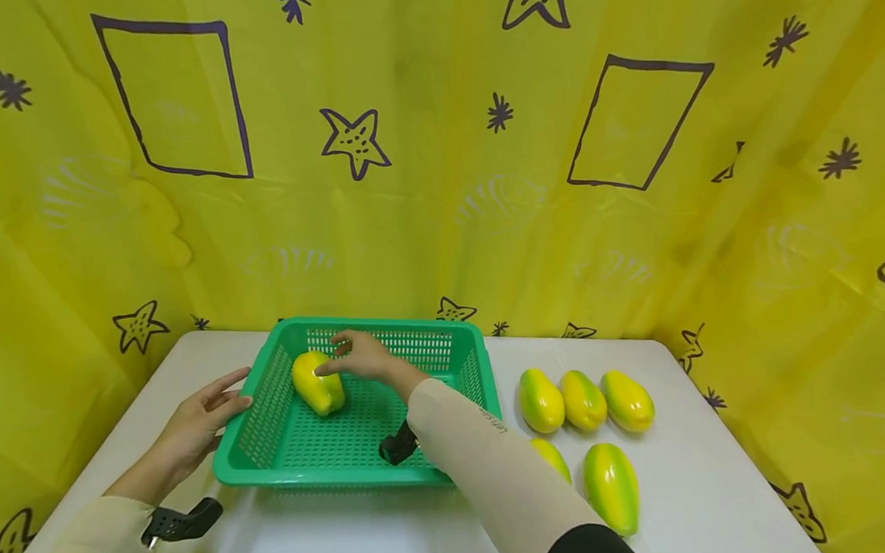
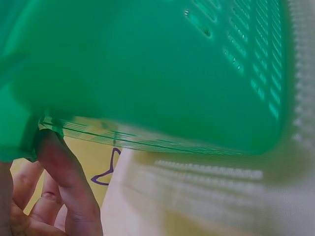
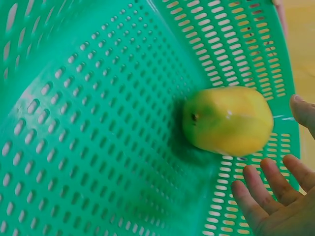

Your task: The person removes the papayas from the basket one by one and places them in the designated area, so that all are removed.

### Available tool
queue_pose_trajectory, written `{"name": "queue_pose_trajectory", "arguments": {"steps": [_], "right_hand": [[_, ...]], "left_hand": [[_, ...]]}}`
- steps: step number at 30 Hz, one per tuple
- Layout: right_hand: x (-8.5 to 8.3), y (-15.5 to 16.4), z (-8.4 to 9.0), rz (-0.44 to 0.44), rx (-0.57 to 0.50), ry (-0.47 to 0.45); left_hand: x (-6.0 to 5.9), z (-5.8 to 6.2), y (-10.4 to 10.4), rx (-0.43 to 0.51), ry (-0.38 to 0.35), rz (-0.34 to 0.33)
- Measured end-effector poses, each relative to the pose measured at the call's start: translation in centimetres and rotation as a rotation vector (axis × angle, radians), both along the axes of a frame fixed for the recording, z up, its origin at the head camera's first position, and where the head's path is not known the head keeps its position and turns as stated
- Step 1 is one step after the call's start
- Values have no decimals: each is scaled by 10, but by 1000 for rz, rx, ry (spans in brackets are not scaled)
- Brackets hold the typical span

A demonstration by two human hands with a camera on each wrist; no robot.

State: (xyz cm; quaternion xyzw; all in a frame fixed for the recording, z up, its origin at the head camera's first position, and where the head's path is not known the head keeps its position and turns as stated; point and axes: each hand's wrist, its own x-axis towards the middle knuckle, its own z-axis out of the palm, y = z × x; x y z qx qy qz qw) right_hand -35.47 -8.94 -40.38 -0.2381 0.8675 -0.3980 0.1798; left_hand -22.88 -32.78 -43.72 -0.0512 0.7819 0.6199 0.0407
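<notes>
A green plastic basket point(image 1: 331, 445) with slotted walls stands on the white table. Inside it, by the left wall, a yellow-green papaya point(image 1: 317, 385) leans, also plain in the right wrist view. My right hand point(image 1: 360, 356) is over the basket beside this papaya; in the right wrist view its fingers point(image 3: 256, 189) are spread and a gap shows between them and the fruit point(image 3: 229, 120). At the basket's left rim my left hand point(image 1: 195, 423) grips the edge, thumb on the rim. The left wrist view shows a finger point(image 2: 66, 172) bent under the rim.
To the right of the basket several more papayas lie on the table point(image 1: 693, 480), among them one at the back point(image 1: 542, 401) and one nearer point(image 1: 611, 489). My right forearm partly covers another papaya point(image 1: 549, 455). A yellow patterned curtain point(image 1: 440, 226) hangs behind the table.
</notes>
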Motion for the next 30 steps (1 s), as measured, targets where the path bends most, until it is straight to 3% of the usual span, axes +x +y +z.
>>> {"name": "queue_pose_trajectory", "arguments": {"steps": [16, 30], "right_hand": [[0, -17, -28, -35, 22, 8], [-1, -18, -30, -34, -5, -28]], "left_hand": [[-2, -3, -3, 9, 2, 0], [-3, -3, -3, 13, -8, 4]]}}
